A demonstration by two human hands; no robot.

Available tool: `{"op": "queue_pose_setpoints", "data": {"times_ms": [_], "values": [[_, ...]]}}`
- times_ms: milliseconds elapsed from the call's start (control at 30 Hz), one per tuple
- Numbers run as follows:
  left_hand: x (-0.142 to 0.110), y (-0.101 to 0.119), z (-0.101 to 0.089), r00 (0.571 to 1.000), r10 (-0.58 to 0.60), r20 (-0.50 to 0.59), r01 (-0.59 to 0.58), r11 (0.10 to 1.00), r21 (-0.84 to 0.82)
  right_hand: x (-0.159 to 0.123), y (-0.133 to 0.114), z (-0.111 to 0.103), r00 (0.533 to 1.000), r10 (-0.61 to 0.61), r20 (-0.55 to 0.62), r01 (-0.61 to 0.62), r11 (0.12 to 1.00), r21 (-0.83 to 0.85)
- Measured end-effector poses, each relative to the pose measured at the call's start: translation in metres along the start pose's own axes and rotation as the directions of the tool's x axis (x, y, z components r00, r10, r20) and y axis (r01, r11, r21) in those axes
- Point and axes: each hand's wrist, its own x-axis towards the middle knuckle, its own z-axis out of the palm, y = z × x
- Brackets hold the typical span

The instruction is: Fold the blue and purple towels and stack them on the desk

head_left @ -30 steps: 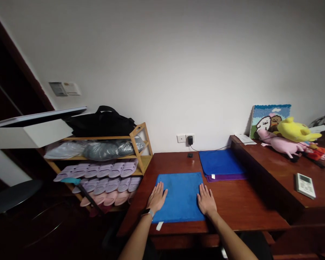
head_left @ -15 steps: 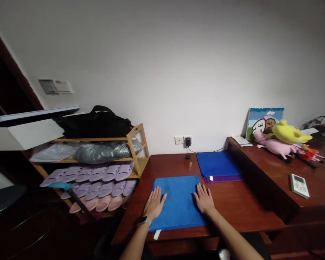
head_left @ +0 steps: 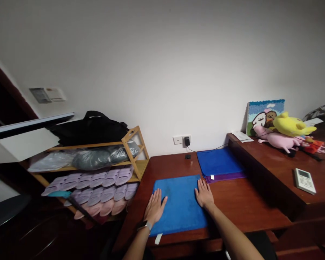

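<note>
A light blue towel (head_left: 180, 206) lies spread flat on the brown wooden desk (head_left: 232, 206), its white label hanging at the front left corner. My left hand (head_left: 155, 206) rests palm down on the towel's left edge, fingers stretched out; a watch is on that wrist. On the right edge of the same towel lies my right hand (head_left: 205, 195), also flat with its fingers extended. Behind it, toward the wall, a darker blue towel (head_left: 219, 161) sits on top of a purple towel (head_left: 227, 176), whose front strip shows.
At left stands a wooden rack (head_left: 136, 159) with rows of slippers (head_left: 105, 177) and a black bag (head_left: 92, 128) on top. A raised desk section at right bears plush toys (head_left: 281, 135) and a white remote-like device (head_left: 305, 180). A plugged-in charger (head_left: 187, 141) trails a cable.
The view has tilted slightly. Both hands stay flat at the light blue towel's sides, with the right one a little nearer its far right corner. The towel lies as before.
</note>
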Motion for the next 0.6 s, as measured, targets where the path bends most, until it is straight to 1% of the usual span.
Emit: {"op": "queue_pose_setpoints", "data": {"times_ms": [100, 167, 233, 300, 367, 433, 467, 500, 533, 567, 600], "values": [[0.007, -0.003, -0.001, 1.0, -0.02, 0.009, 0.019, 1.0, 0.023, 0.0, -0.001, -0.002, 1.0, 0.001, 0.003, -0.001, 1.0, 0.013], [0.015, 0.006, -0.004, 1.0, -0.009, 0.001, 0.009, 1.0, 0.026, 0.001, -0.002, -0.002, 1.0, -0.003, 0.002, 0.003, 1.0, 0.021], [0.023, 0.03, -0.007, 0.998, 0.061, -0.004, -0.061, 0.998, 0.008, 0.001, -0.002, -0.002, 1.0, -0.002, 0.0, 0.002, 1.0, 0.028], [0.029, 0.068, -0.006, 0.984, 0.178, 0.008, -0.177, 0.984, -0.03, 0.0, -0.001, -0.002, 1.0, 0.0, -0.001, 0.0, 1.0, 0.027], [0.033, 0.111, 0.001, 0.958, 0.286, 0.027, -0.283, 0.956, -0.073, 0.0, -0.001, -0.002, 1.0, -0.005, 0.0, 0.005, 1.0, 0.015], [0.036, 0.148, 0.011, 0.947, 0.318, 0.033, -0.313, 0.944, -0.107, 0.0, 0.0, -0.002, 1.0, -0.019, 0.005, 0.019, 1.0, 0.0], [0.037, 0.161, 0.015, 0.949, 0.314, 0.036, -0.308, 0.944, -0.119, 0.0, 0.0, -0.002, 1.0, -0.027, 0.006, 0.027, 1.0, -0.005], [0.038, 0.169, 0.019, 0.954, 0.298, 0.041, -0.291, 0.948, -0.126, 0.0, 0.001, -0.002, 0.999, -0.031, 0.007, 0.031, 0.999, -0.006], [0.039, 0.171, 0.021, 0.959, 0.278, 0.05, -0.269, 0.954, -0.13, 0.0, 0.001, -0.002, 0.999, -0.032, 0.007, 0.032, 0.999, -0.004], [0.039, 0.167, 0.022, 0.965, 0.256, 0.06, -0.247, 0.96, -0.131, 0.0, 0.0, -0.003, 1.0, -0.03, 0.008, 0.03, 1.0, -0.001], [0.039, 0.159, 0.02, 0.97, 0.235, 0.071, -0.224, 0.966, -0.129, 0.0, 0.0, -0.003, 1.0, -0.024, 0.008, 0.024, 1.0, 0.002]]}}
